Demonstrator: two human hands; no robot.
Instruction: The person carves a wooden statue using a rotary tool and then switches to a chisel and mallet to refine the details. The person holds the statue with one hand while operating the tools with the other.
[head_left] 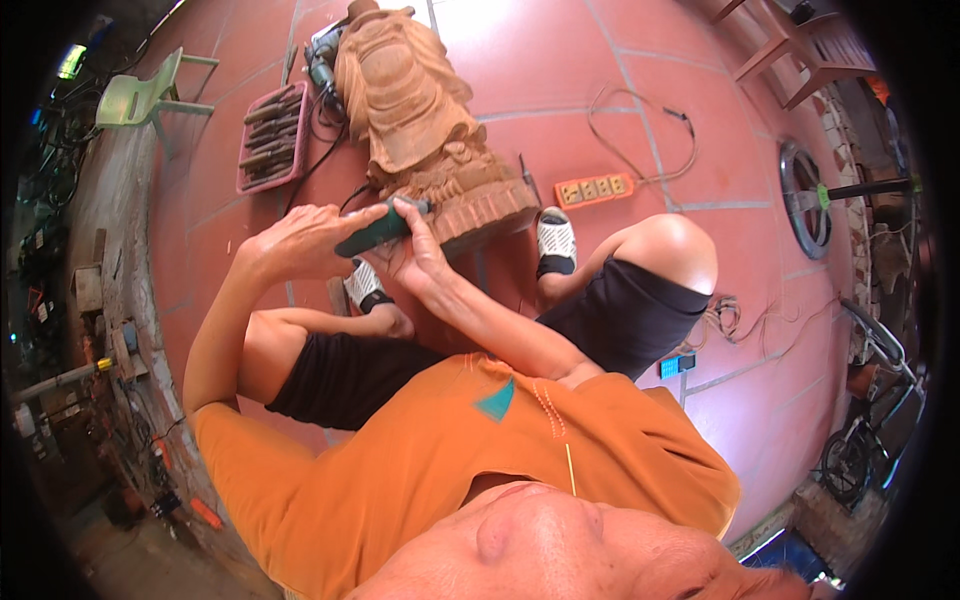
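A carved brown wooden statue of a robed figure lies on the floor, its thick carved base toward me. A dark green handheld power tool is held in both my hands, with its front end close to the base; whether it touches the wood I cannot tell. My left hand is closed around the tool's rear, fingers running along its body. My right hand grips it nearer the front, thumb on top. A dark cord runs near the tool by the statue's side.
Left of the statue are a pink basket of carving chisels and another power tool. An orange power strip with a cable lies at the right. Farther out are a green plastic chair, a black-rimmed wheel and a phone.
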